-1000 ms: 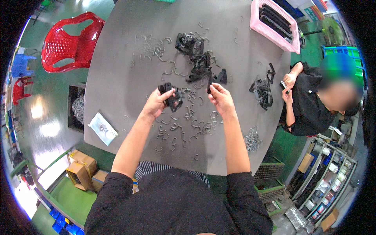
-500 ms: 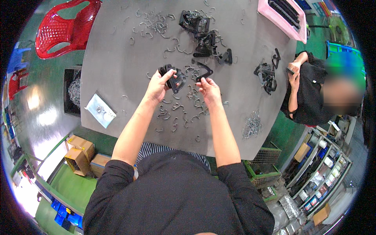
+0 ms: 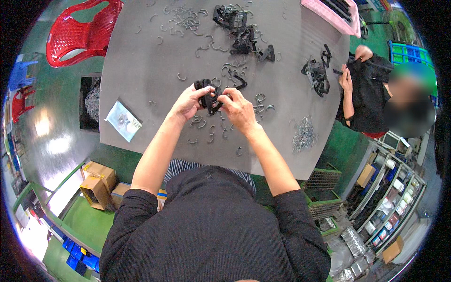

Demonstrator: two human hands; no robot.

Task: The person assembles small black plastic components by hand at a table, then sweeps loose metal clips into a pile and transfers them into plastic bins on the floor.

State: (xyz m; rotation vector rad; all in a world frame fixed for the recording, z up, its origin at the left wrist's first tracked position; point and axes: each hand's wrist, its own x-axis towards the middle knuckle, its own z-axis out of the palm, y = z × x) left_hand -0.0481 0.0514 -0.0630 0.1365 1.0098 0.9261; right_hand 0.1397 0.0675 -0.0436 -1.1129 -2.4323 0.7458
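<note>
In my left hand (image 3: 189, 101) is a bunch of black curved brackets (image 3: 204, 86), gripped between thumb and fingers above the middle of the table. My right hand (image 3: 238, 109) comes against the bunch from the right, with thumb and fingertips pinched together. What lies between those fingertips is hidden. Just beyond the right hand, a single black bracket (image 3: 241, 82) rests on the table. Bent metal hooks (image 3: 211, 129) are scattered under and around both hands.
A grey table (image 3: 150, 61) carries a heap of black brackets (image 3: 242, 37), another pile (image 3: 317, 77), a metal hook pile (image 3: 304, 135) and a pale plastic bag (image 3: 123, 121). A pink basket (image 3: 329, 16) stands at far right. A co-worker (image 3: 366, 89) sits at the right edge.
My right hand has moved left from beside the single bracket to the bunch in my left hand. The view has shifted slightly. At the right, the co-worker's hands have drawn apart.
</note>
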